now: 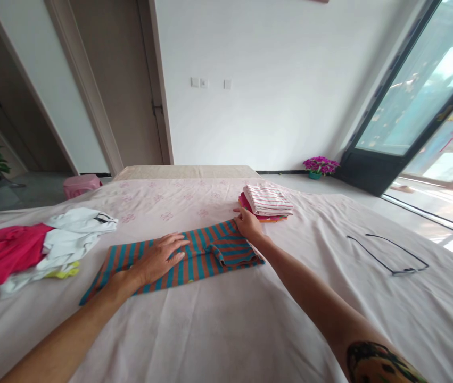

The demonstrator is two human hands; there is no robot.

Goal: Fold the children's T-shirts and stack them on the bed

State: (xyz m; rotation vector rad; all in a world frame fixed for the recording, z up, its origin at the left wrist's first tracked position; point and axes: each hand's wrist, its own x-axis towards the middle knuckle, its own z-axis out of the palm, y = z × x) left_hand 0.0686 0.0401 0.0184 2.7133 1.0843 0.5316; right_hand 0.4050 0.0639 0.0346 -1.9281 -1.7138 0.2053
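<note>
A teal and brown striped shirt (198, 260) lies folded lengthwise on the bed, with a short sleeve (236, 251) turned in over its right end. My left hand (164, 255) rests flat on the shirt's left half, fingers stretched out. At the far right corner of the shirt is my right hand (248, 224), its thumb and fingers closed on the cloth edge; part of the grip is hidden. Just beyond that hand sits a stack of folded clothes (268, 201), a white one with red stripes on top and pink and orange ones beneath.
To the left lies a loose heap of clothes (22, 250), red, white and yellow. Black-framed glasses (404, 270) rest on the wrinkled bed sheet (322, 234) at right. Beyond the bed are a pink stool (81, 185) and a pot of purple flowers (321, 166).
</note>
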